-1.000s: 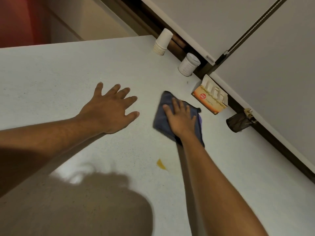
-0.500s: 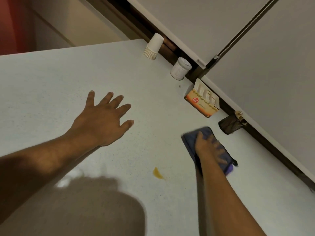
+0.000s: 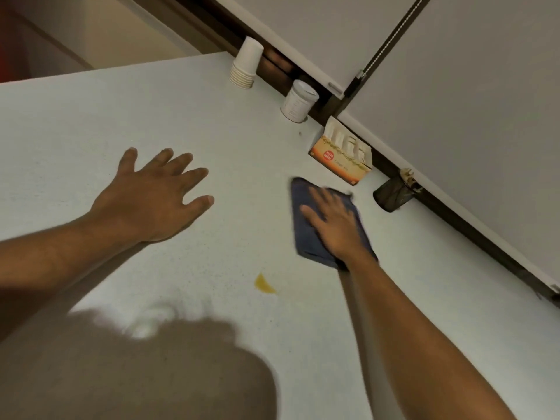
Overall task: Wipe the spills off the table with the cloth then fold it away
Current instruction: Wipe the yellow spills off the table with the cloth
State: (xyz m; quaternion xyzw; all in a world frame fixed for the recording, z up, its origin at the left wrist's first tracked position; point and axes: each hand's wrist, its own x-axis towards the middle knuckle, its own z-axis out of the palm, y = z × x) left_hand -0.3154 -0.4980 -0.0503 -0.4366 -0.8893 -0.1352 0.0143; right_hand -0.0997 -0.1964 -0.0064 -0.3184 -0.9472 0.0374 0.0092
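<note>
On a pale desk (image 3: 91, 122) | right hand (image 3: 335, 227) spread flat, pressing a dark blue cloth (image 3: 306, 237) near a tissue box (image 3: 341, 160) | left hand (image 3: 151, 201) splayed wide, empty | yellow spill (image 3: 264, 284) lies unwiped just toward the person and leftward of the cloth, nearer the right hand.

Matt speckled table (image 3: 91, 122), soft blue cloth (image 3: 306, 237), paper cups (image 3: 245, 63)
</note>
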